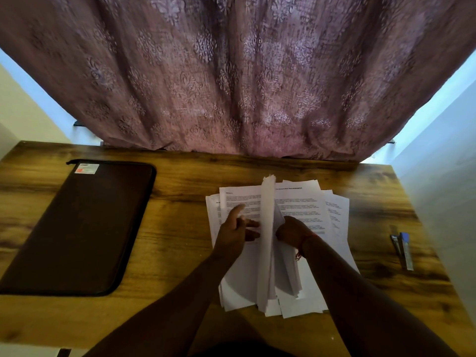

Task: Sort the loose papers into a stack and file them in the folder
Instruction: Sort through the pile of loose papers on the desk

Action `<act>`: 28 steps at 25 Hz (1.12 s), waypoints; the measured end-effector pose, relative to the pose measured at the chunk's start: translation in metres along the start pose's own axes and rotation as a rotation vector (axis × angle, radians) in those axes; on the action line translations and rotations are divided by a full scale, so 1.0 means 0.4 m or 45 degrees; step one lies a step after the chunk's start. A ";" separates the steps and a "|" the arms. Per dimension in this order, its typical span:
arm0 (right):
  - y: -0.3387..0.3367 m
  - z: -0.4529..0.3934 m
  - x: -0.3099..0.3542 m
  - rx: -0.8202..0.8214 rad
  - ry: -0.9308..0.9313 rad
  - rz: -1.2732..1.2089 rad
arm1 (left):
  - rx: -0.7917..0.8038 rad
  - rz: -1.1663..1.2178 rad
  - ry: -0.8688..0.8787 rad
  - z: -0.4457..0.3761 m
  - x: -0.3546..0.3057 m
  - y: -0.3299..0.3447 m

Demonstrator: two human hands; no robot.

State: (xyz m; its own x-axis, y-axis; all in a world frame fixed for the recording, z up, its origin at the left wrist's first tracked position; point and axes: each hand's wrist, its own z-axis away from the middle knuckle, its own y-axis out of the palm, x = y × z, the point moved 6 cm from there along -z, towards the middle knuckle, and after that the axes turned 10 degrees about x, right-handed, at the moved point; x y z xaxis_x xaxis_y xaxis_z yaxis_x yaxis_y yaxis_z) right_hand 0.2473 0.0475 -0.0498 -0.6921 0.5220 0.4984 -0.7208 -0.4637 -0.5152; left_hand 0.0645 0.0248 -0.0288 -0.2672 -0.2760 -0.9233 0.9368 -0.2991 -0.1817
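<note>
Several loose white printed papers (304,202) lie fanned out on the wooden desk (180,202), right of centre. A bundle of sheets (268,228) stands on edge in the middle of them. My right hand (292,231) grips that bundle from the right side. My left hand (235,228) is against the bundle's left face, fingers touching it and the index finger pointing up and away. A dark brown zip folder (77,228) with a small label at its top lies shut on the desk's left side, well apart from both hands.
A stapler (403,249) with a blue part lies near the desk's right edge. A mauve patterned curtain (231,73) hangs down to the desk's far edge. Bare desk surface lies between the folder and the papers.
</note>
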 end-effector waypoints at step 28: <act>-0.001 0.000 0.006 0.015 0.010 0.021 | -0.068 -0.420 -0.118 -0.004 0.010 -0.031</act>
State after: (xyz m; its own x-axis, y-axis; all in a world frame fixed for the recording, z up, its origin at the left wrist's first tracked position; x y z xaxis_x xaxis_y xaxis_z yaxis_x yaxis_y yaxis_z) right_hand 0.2458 0.0488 -0.0483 -0.7034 0.5202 0.4844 -0.7099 -0.4803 -0.5151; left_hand 0.0524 0.0288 -0.0308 -0.5747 -0.2547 -0.7777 0.8063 -0.3387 -0.4849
